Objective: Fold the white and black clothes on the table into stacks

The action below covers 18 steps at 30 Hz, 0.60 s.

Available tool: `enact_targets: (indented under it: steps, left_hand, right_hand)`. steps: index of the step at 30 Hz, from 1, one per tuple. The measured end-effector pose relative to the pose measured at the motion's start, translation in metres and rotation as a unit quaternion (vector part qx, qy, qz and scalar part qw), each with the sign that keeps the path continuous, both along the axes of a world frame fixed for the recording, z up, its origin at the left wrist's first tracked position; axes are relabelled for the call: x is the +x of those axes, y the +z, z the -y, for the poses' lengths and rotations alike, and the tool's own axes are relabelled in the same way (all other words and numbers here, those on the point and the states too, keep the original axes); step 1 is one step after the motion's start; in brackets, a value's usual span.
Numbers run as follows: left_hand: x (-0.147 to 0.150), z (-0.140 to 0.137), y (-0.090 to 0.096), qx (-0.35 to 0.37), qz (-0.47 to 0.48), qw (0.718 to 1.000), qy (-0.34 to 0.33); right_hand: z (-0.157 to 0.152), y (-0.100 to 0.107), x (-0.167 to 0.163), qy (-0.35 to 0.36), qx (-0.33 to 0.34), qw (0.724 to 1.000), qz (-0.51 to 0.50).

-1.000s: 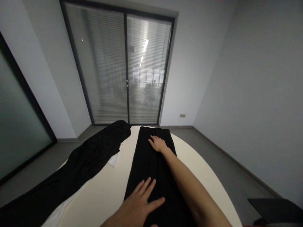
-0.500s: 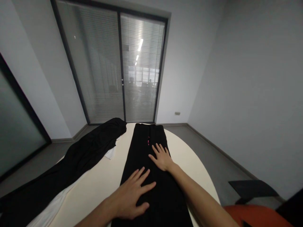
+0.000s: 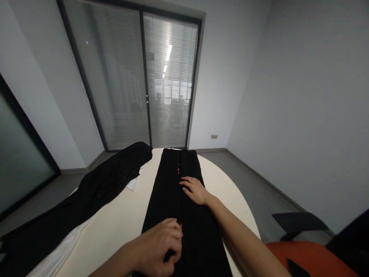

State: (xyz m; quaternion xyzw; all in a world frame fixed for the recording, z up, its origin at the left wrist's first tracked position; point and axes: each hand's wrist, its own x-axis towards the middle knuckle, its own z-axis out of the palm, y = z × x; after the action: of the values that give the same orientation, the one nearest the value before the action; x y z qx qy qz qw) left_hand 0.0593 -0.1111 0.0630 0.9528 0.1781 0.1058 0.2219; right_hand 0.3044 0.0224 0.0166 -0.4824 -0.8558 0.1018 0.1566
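A long black garment (image 3: pixel 164 192) lies stretched out lengthwise in front of me, with a seam or fold edge down its middle and small pink marks along that line. My left hand (image 3: pixel 161 244) is on its near part, the fingers curled and closed at the middle edge, seemingly pinching the cloth. Farther up, my right hand (image 3: pixel 196 191) rests flat on the garment's right half, its fingers stretched toward the middle line.
A second black garment (image 3: pixel 106 181) with white cloth (image 3: pixel 133 184) under it lies along the left of the round cream table (image 3: pixel 115 227). An orange chair (image 3: pixel 311 257) with a black armrest stands at the right. Beyond are a glass partition with blinds (image 3: pixel 123 96) and grey walls.
My left hand has gone from spread fingers to curled ones at the garment's middle edge. My right hand's fingers have drawn closer together and point more leftward. More pink marks show near my left hand.
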Motion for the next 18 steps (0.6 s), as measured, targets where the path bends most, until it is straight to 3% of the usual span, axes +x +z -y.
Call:
enact_targets:
  steps: [8, 12, 15, 18]
  left_hand:
    - [0.002, 0.011, 0.013, -0.005, -0.025, 0.999, -0.036]
    - [0.011, 0.011, -0.007, 0.044, -0.015, 0.997, -0.055]
    - [0.017, 0.009, -0.026, 0.074, 0.005, 0.994, -0.078]
    - [0.018, 0.010, -0.026, 0.080, 0.018, 0.994, -0.067]
  right_hand:
    - [0.005, 0.006, 0.003, 0.017, 0.014, 0.999, -0.042]
    - [0.011, 0.010, 0.006, 0.054, 0.044, 0.995, -0.072]
    - [0.016, 0.009, 0.006, 0.053, 0.026, 0.997, -0.041]
    - [0.020, 0.010, 0.006, 0.051, 0.008, 0.999, -0.017]
